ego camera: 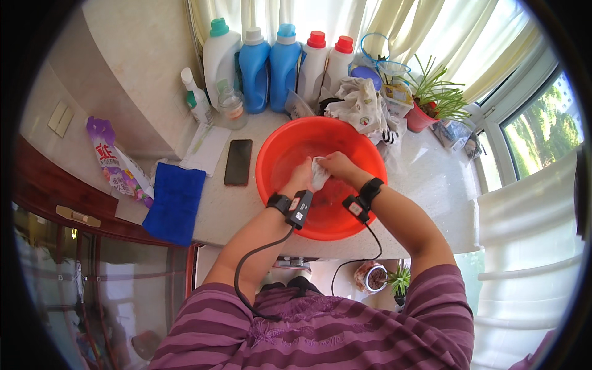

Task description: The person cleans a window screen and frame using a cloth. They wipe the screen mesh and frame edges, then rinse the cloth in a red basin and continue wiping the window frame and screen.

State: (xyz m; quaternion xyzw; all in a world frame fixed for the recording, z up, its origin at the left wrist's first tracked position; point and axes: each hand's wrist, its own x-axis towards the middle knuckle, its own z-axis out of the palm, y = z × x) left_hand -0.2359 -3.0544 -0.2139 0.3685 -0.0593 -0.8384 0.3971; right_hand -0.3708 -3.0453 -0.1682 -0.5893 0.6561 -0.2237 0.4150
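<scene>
A round red plastic basin (365,138) stands on the pale stone counter in front of me, with some water in it. Inside its rim, my left hand (301,175) and my right hand (339,164) are close together. Between them they hold a small wet white cloth (320,174), which hangs a little below my fingers. My left hand grips its left side and my right hand pinches its upper right part. Dark blurred shapes show at the basin's bottom; I cannot tell what they are. Each wrist wears a black strap with a cabled device.
Detergent bottles (286,69) line the curtain behind the basin. Crumpled printed fabric (358,104) lies near its back right rim, beside a potted plant (421,115). To the left are a glass jar (231,108), a smartphone (238,163), a blue cloth (175,203) and a purple-white detergent bag (118,162).
</scene>
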